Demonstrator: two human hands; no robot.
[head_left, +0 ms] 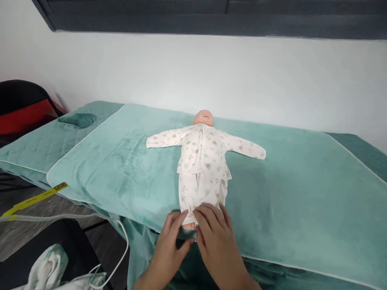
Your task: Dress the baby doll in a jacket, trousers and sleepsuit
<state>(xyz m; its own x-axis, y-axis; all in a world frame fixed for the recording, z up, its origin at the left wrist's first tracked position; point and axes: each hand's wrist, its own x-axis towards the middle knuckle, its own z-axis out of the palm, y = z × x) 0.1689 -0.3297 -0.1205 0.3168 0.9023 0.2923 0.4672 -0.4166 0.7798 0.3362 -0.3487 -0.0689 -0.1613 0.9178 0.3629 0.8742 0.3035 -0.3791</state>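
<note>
A baby doll (203, 118) lies on its back on a teal blanket (302, 201), arms spread, dressed in a white printed top (202, 151) and matching trousers (199, 193). My left hand (172, 241) lies at the doll's left foot, fingers stretched along the trouser cuff, with a bare foot showing beside them. My right hand (216, 233) rests flat over the other trouser leg's end, fingers apart. Neither hand grips anything that I can see.
The blanket covers a teal quilted table (36, 141) against a white wall. A black and red bag (21, 108) stands at far left. A yellow tape (36, 197), a white cable (121, 237) and a bundle of cloth (48, 268) lie lower left.
</note>
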